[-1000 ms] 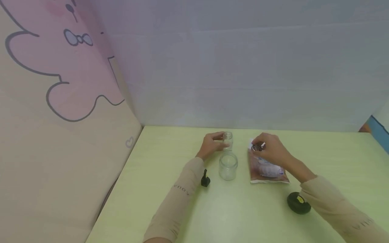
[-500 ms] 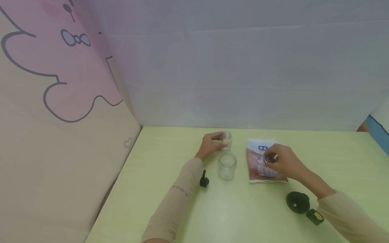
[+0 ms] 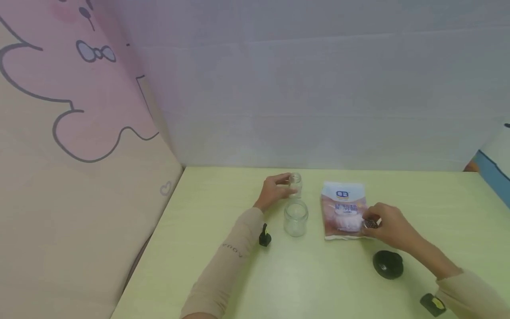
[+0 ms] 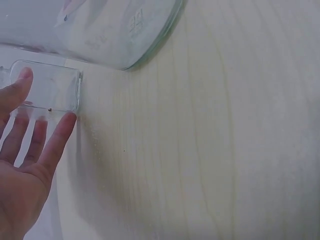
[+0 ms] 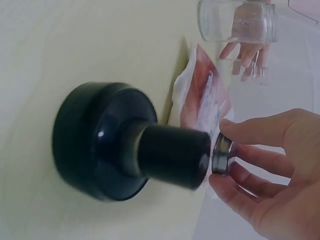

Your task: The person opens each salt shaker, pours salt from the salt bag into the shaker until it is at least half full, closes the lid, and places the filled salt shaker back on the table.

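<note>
My left hand [image 3: 272, 192] grips a small clear glass bottle [image 3: 296, 185], which stands upright at the back of the table; in the left wrist view the thumb lies on one side of the bottle [image 4: 52, 89] and the fingers on the other. A wider open glass jar [image 3: 295, 223] stands just in front of it. Between thumb and fingertips my right hand [image 3: 394, 228] pinches a small round metal shaker lid [image 5: 222, 154] with holes in its top. The hand is at the lower right corner of a printed plastic bag [image 3: 331, 221] lying flat.
A glossy black object [image 3: 388, 264] with a wide round base and a cylindrical knob stands on the table [image 3: 318, 283] in front of the right hand. Small black wrist cameras are at both sleeves. A pale wall [image 3: 318, 102] rises behind the table.
My right hand has moved right and toward me with the shaker lid, from the bag's top to its lower right corner, uncovering the print. The left hand keeps its hold on the bottle.
</note>
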Motion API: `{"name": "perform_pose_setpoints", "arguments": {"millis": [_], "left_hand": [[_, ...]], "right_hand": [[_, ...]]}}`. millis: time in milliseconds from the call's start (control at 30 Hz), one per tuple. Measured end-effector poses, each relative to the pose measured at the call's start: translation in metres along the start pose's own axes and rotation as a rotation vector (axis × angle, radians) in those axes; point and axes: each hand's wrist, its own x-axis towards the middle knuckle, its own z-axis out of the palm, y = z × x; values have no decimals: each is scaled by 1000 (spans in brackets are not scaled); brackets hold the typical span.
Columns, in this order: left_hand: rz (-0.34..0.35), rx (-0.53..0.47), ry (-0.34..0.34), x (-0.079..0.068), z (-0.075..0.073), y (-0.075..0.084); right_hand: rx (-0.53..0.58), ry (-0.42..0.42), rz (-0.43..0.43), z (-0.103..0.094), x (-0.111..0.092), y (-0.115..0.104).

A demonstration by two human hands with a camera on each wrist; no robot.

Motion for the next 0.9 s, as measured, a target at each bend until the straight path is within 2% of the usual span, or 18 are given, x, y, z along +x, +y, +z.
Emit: {"name": "perform_pose_setpoints", "arguments": {"millis": [233, 467, 633, 900], "left_hand": [[62, 177, 23, 1, -3, 4], [19, 245, -55, 6, -4, 9], [4, 277, -101, 5, -10, 24], [57, 252, -87, 6, -16, 60]], "right_hand": [[-31, -57, 84, 1, -15, 16], [-18, -135, 195, 1, -31, 30], [4, -180, 226, 2, -36, 39], [-2, -232, 247, 1, -35, 48]]}}
